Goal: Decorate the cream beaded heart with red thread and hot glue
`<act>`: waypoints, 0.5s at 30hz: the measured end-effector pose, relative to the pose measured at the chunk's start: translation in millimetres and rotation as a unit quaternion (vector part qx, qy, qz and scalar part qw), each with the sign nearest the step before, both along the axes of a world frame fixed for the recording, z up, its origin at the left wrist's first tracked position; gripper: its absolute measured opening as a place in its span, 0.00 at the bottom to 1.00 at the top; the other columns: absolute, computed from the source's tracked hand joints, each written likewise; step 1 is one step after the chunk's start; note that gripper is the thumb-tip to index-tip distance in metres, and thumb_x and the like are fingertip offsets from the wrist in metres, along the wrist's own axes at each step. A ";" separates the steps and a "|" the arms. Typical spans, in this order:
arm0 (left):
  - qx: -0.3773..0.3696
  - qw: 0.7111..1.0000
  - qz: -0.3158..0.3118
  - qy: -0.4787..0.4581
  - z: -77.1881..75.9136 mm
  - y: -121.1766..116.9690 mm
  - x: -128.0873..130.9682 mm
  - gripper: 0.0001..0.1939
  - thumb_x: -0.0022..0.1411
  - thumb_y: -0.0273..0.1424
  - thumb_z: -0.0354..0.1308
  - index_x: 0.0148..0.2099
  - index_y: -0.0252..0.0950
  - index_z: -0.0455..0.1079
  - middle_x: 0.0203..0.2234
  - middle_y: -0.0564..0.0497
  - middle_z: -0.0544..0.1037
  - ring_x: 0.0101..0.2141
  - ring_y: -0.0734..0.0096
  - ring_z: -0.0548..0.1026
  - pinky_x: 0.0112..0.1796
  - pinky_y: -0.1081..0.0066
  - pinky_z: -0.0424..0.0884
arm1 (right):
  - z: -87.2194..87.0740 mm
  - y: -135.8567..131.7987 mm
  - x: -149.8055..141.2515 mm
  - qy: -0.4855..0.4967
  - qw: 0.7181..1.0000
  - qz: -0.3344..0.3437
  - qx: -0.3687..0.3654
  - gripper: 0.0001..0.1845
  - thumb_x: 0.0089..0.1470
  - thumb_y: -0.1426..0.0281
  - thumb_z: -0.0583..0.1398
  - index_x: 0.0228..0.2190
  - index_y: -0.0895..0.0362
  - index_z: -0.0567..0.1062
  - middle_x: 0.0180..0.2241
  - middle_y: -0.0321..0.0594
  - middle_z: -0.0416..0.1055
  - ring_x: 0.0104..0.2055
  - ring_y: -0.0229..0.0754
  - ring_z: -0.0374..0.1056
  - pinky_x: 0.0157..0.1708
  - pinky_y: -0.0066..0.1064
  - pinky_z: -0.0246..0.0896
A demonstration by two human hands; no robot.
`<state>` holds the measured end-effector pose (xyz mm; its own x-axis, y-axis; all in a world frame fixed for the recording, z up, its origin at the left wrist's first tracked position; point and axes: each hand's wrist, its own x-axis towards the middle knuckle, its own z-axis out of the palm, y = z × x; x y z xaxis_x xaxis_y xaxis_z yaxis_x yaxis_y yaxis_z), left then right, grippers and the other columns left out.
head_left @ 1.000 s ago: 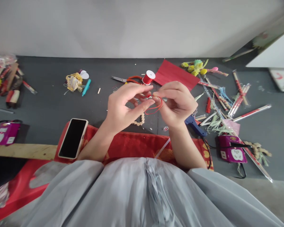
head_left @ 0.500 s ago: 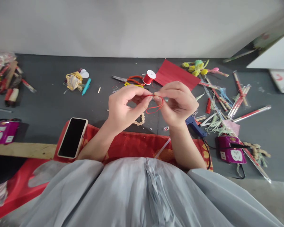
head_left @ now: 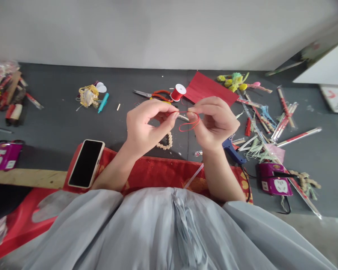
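A thin red cord (head_left: 189,129) runs between my two hands above the table, with a loop hanging below my right fingertips. My left hand (head_left: 150,125) pinches one part of it between thumb and index finger. Thumb and forefinger of my right hand (head_left: 212,122) are closed on the cord a short way to the right. Behind the hands are a spool of red cord (head_left: 176,93) and orange-handled scissors (head_left: 150,94). A beige braided loop (head_left: 168,144) lies beneath my left hand, partly hidden by it.
A phone (head_left: 86,163) rests on the red cloth (head_left: 157,173) at front left. Red paper (head_left: 207,90) lies at the back. To the right are a blue glue gun (head_left: 234,151), wrapped sticks, tassels and a purple power socket (head_left: 275,179). A teal marker (head_left: 103,102) lies left.
My hands have drawn slightly apart, the left one shifting left and the right one right. A short stretch of cord now shows between the fingertips.
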<state>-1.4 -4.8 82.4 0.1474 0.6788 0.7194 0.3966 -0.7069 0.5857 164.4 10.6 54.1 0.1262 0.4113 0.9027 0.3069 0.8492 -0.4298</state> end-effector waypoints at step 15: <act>-0.055 0.996 -0.058 -0.047 -4.5 7.7 -4.5 0.09 0.67 0.41 0.65 0.43 0.41 0.79 0.36 0.53 0.85 0.33 0.73 0.83 0.32 0.73 0.82 | -2.9 -2.7 0.0 0.026 0.998 -0.003 -0.058 0.06 0.62 0.65 0.64 0.32 0.50 0.78 0.29 0.40 0.77 0.32 0.43 0.73 0.30 0.40 0.73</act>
<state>-5.9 2.9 78.0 0.1641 0.7366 0.6561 0.2561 -0.6742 0.6928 164.5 7.9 51.2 0.1737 0.5127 0.8408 0.2860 0.7908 -0.5412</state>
